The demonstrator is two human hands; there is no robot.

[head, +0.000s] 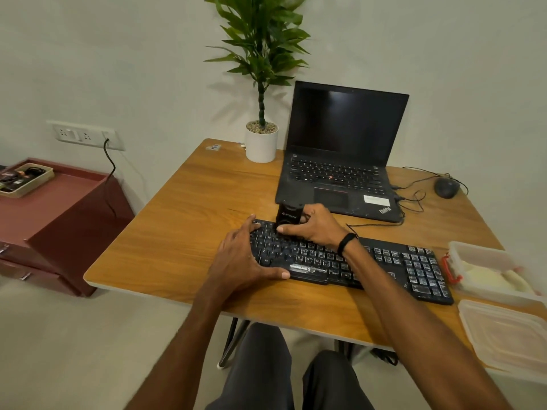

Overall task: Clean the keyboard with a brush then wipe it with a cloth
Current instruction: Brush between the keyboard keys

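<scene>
Brushing the keyboard [384, 261]
Right hand [313, 226] gripped brush [288, 216], left hand [242, 255] flat alongside; hard scrubbing might pop keys [420, 270].

A plain off-white wall [118, 54] runs behind a wood-grain table [183, 220] on thin dark legs [233, 338]. Left of it squats a maroon drawer cabinet [59, 220], below a white socket panel [85, 135] trailing a black cable [111, 170]. The floor [88, 350] is pale, the light soft and even.
</scene>
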